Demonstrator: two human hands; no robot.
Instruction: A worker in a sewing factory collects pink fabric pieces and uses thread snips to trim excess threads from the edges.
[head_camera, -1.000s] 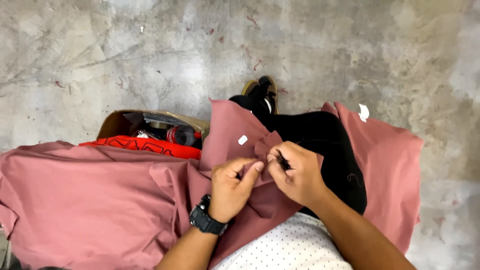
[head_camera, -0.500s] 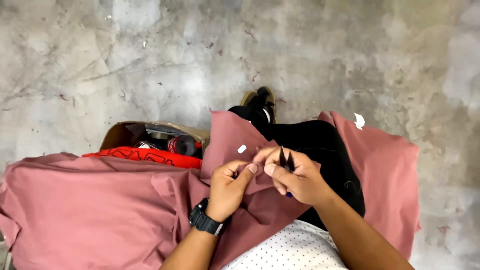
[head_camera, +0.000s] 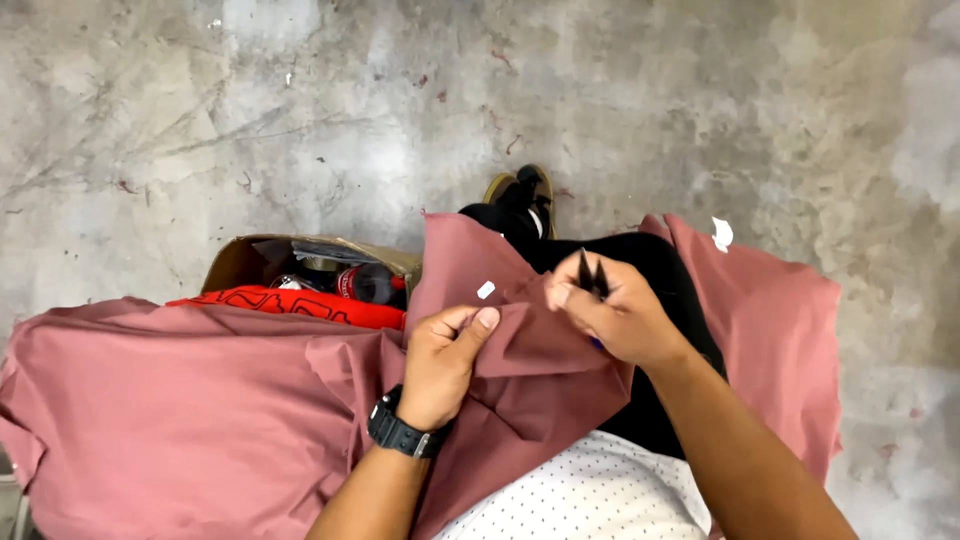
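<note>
Pinching a fold of dusty-pink fabric (head_camera: 250, 420) across the lap, the left hand (head_camera: 445, 365) holds firm; the right hand (head_camera: 620, 315), now lifted clear, grips apparently small black snips (head_camera: 592, 274).

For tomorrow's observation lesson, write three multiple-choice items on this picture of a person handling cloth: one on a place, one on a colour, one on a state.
1. Where is the cardboard box?
A. beyond the cloth, on the person's left
B. on the person's lap
C. by the right elbow

2. What colour is the big cloth?
A. navy
B. dusty pink
C. white

3. What is the left hand doing?
A. lying flat and open
B. pinching a fold of the cloth
C. reaching into the box

Answers:
1 A, it shows past the cloth's far edge on the concrete floor.
2 B, pink across the lap.
3 B, thumb and fingers close on a fold, beside the right hand with its small dark tool.
</note>
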